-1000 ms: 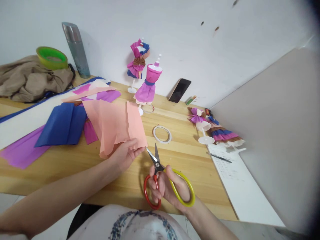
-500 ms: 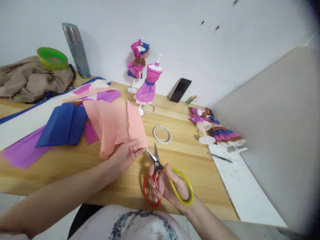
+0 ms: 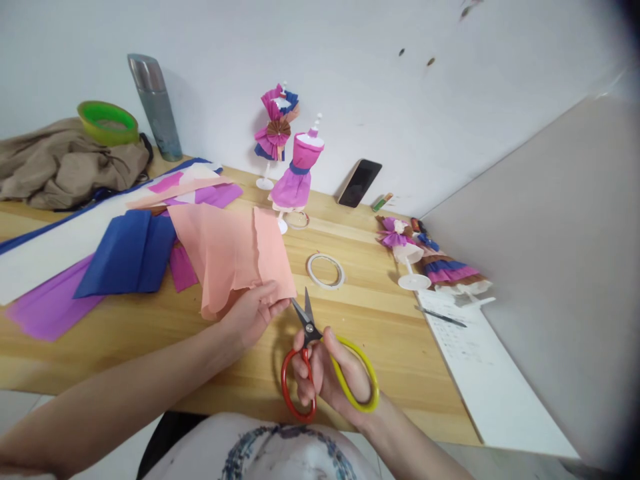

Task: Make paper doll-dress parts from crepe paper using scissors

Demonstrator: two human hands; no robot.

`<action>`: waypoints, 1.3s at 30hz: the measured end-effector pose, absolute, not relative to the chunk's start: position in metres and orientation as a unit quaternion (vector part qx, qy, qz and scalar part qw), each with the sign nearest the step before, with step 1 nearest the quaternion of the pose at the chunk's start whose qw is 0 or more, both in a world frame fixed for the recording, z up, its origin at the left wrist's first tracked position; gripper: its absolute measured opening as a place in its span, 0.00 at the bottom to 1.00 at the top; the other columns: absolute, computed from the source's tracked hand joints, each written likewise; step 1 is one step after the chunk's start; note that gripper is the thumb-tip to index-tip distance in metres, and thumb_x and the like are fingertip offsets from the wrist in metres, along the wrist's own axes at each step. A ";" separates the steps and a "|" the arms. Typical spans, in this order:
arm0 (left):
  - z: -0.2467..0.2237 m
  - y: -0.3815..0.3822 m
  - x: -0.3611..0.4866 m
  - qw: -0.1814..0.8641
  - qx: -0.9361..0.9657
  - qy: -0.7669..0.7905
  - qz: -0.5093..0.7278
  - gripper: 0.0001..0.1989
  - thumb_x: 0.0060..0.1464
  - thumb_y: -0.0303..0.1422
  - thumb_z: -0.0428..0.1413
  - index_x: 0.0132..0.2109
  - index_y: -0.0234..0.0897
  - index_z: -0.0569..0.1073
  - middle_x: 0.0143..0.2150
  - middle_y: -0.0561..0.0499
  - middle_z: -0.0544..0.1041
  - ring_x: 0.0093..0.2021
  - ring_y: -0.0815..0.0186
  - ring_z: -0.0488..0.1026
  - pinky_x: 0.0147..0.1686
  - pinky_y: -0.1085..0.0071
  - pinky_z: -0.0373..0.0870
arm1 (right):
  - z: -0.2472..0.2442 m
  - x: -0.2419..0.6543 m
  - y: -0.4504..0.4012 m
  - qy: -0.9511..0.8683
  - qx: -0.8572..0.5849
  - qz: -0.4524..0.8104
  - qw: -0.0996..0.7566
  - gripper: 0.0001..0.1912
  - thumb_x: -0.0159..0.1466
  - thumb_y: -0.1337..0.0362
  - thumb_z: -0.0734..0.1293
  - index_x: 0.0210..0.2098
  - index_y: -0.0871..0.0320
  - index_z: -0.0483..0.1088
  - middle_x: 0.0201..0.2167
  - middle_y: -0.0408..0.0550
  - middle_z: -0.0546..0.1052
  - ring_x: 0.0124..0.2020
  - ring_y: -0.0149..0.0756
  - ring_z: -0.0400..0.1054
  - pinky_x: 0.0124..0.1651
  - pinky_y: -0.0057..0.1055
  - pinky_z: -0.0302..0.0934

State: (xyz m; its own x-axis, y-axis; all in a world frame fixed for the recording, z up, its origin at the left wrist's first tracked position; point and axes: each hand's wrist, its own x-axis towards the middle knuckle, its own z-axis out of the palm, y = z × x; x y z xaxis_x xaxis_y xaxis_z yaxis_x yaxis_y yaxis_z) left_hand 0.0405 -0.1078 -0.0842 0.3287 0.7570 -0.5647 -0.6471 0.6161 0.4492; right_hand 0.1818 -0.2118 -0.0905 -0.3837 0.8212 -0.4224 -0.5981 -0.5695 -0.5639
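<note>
Peach crepe paper [image 3: 225, 250] with a folded right side is pinched at its lower edge by my left hand [image 3: 253, 310], thumb on top. My right hand [image 3: 333, 373] grips scissors [image 3: 309, 328] with one red and one yellow handle. The blades are spread apart, and one tip reaches the lower right corner of the peach paper, near my left fingertips. Whether that tip touches the paper I cannot tell. Beyond the blades lies a roll of white tape [image 3: 326, 270]. Blue crepe paper [image 3: 127, 253] and purple crepe paper [image 3: 55, 307] lie to the left.
Behind stand two small dress forms in paper dresses, one pink [image 3: 300, 167], one ruffled [image 3: 277, 127]. A phone [image 3: 360, 182] leans on the wall. More dressed forms [image 3: 450, 267], a pen [image 3: 443, 317] and a white sheet [image 3: 500, 380] are at right. A bottle [image 3: 156, 107] stands back left.
The scissors in my right hand have shifted slightly left and down, their blades still spread. My left hand keeps its pinch on the peach paper. The view has tilted a little.
</note>
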 end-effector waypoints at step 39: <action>-0.089 -0.109 0.042 0.819 0.075 0.379 0.424 0.09 0.53 0.18 0.56 0.28 0.34 0.68 0.29 0.51 0.77 0.33 0.68 0.77 0.36 0.71 0.77 | -0.086 0.170 -0.198 -0.078 -0.323 0.822 0.462 0.27 0.52 0.40 0.72 0.32 0.55 0.63 0.13 0.30 0.62 0.10 0.18 0.43 0.14 0.19 0.41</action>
State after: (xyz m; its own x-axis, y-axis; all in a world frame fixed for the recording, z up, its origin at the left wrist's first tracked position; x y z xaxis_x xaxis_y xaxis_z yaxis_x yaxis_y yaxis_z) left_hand 0.0416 -0.1092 -0.0894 0.3533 0.7513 -0.5574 -0.6382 0.6292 0.4436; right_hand 0.1700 -0.1976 -0.0864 -0.3645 0.8106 -0.4583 -0.7101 -0.5603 -0.4264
